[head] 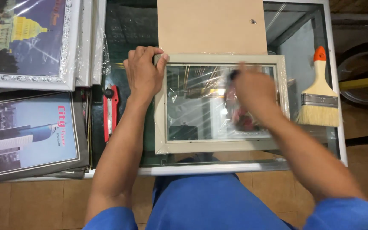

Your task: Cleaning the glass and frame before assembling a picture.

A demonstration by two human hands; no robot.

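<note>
A pale beige picture frame (162, 127) with a glass pane lies flat on a glass-topped table (235, 167). My left hand (143, 74) grips the frame's top left corner, thumb hooked over its edge. Over the pane's right part, my right hand (254, 91) is blurred by motion and closed on a small dark object that I cannot identify. Something red shows through the glass below that hand. A brown backing board (211, 26) lies just beyond the frame.
A wide paintbrush (319, 91) with an orange tip lies at the table's right edge. A red utility knife (110, 111) sits left of the frame. Framed city pictures (26, 132) are stacked at the left. A tiled floor is below.
</note>
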